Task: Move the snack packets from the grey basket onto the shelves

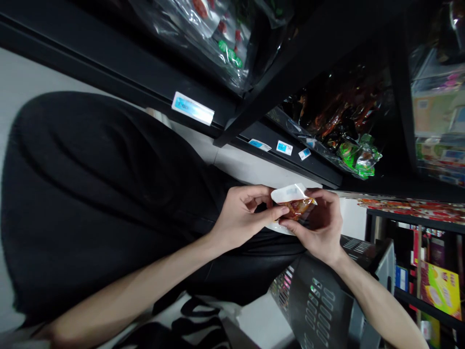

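Note:
Between my two hands is a small plastic snack packet (300, 207), with reddish-brown food showing through a clear part and a white label area on top. My left hand (249, 213) pinches its near left side, thumb lying over the front. On the other side my right hand (323, 225) grips it, the thumb at the lower edge and the fingers curled behind. The packet is held just above my dark-clothed legs (119, 194). Its back and several of my fingertips are hidden.
Black shelf bins ahead hold clear bags (225, 39) and dark-wrapped snack packets (337, 111). Price tags (192, 108) line the shelf edge. A grey shopping basket (319, 300) stands beside my legs, below my right forearm. Boxed goods (439, 291) sit on a shelf at the right.

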The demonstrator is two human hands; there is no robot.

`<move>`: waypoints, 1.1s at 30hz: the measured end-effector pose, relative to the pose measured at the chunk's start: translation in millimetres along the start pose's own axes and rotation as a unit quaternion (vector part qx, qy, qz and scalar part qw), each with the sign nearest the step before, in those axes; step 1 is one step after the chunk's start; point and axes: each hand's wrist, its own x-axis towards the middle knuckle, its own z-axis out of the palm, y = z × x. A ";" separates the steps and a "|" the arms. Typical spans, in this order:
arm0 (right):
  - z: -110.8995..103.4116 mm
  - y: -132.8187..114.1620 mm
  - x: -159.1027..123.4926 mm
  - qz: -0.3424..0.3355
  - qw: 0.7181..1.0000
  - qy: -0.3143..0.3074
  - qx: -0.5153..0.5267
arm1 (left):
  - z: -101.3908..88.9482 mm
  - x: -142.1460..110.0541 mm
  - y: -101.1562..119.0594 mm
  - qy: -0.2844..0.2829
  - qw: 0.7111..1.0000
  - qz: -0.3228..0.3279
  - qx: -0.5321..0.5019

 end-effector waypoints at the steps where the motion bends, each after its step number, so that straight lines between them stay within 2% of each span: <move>1: 0.1 -0.7 0.5 -0.005 1.000 0.001 -0.003 | -0.1 -0.2 -0.6 0.002 1.000 0.002 -0.001; 6: 0.0 -1.1 1.6 -0.027 1.000 0.006 -0.005 | -1.4 -0.6 -2.6 0.015 1.000 0.016 -0.006; 17: -0.8 0.2 0.9 -0.003 1.000 0.008 0.004 | 0.8 -1.1 0.6 0.015 0.998 0.048 0.023; 26: 0.2 -0.6 0.0 -0.010 1.000 0.009 0.005 | -0.5 -3.2 -1.9 0.031 0.988 0.122 0.086; 33: 0.0 1.3 -0.1 0.011 1.000 0.006 -0.002 | -1.0 -2.8 -2.8 0.034 0.988 0.116 0.092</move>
